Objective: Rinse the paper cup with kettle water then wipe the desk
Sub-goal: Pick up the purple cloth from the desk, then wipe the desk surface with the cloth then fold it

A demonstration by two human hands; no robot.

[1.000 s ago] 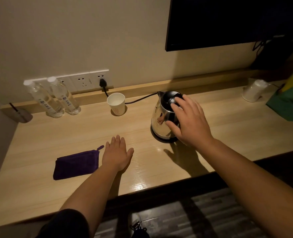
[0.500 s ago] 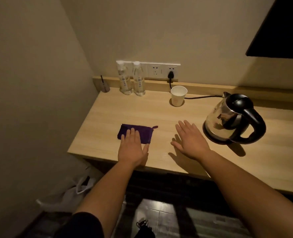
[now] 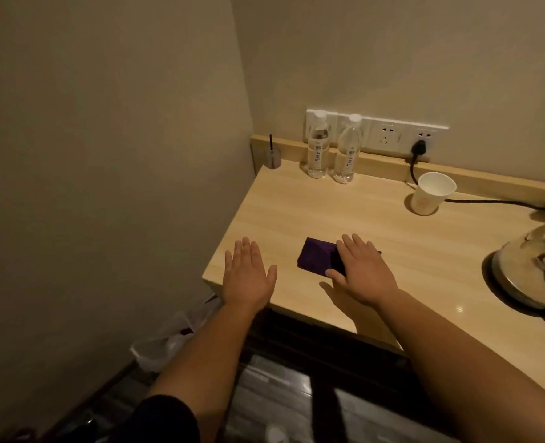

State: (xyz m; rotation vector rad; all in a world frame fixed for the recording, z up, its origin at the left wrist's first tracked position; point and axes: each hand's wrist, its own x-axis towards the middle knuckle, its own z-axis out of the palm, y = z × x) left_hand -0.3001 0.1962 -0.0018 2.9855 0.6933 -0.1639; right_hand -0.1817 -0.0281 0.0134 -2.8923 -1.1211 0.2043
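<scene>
**Both hands flat and empty above the bench corner**

The left hand (image 3: 248,276) is spread palm-down at the left front corner of the pale wood-grain bench (image 3: 344,215), its grip apart and holding nothing. The right hand (image 3: 362,272) is spread the same way, fingers apart, lying over the right part of the folded dark purple cloth (image 3: 317,259); whether it presses the cloth cannot be told. The white paper cup (image 3: 432,193) stands upright near the back edge, well apart from both hands, just beside the black power cord (image 3: 495,202) that runs from the wall socket. The shiny steel kettle (image 3: 530,270) sits on its base at the far right, blurred and cut by the frame edge. Two clear plastic water bottles (image 3: 332,148) stand side by side at the back.
</scene>
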